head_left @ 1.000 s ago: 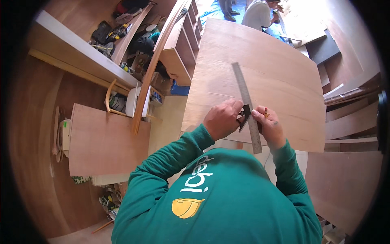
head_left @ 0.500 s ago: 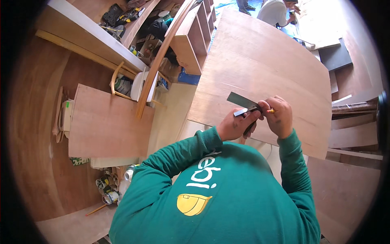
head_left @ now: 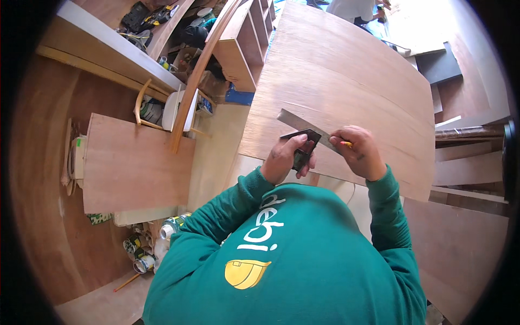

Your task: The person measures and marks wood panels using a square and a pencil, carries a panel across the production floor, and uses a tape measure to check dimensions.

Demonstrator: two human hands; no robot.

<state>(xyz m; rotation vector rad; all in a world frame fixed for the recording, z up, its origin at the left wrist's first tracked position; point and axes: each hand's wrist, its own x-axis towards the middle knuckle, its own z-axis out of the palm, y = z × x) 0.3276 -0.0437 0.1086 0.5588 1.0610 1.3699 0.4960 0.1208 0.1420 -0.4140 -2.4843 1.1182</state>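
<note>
My left hand (head_left: 279,161) is closed round the dark head of a combination square (head_left: 296,121). Its flat metal blade points up and left over a large plywood sheet (head_left: 352,70). Lower along that blade, my right hand (head_left: 361,154) pinches the metal with its fingers. A small yellow and red piece, seemingly a pencil (head_left: 346,144), sticks out between the right fingers; most of it is hidden. Both hands are above the near edge of the sheet, close to my chest.
Another plywood board (head_left: 135,162) lies to the left, near a chair (head_left: 179,111) with a long wooden strip (head_left: 197,76) across it. Open wooden shelving (head_left: 238,54) stands beyond. Paint cans (head_left: 143,263) sit low at left. A person (head_left: 349,10) works at the far end.
The square has turned in my hands, its blade now seen slanting between them. My right hand has moved a little away from the left, along the blade. The whole view has shifted slightly.
</note>
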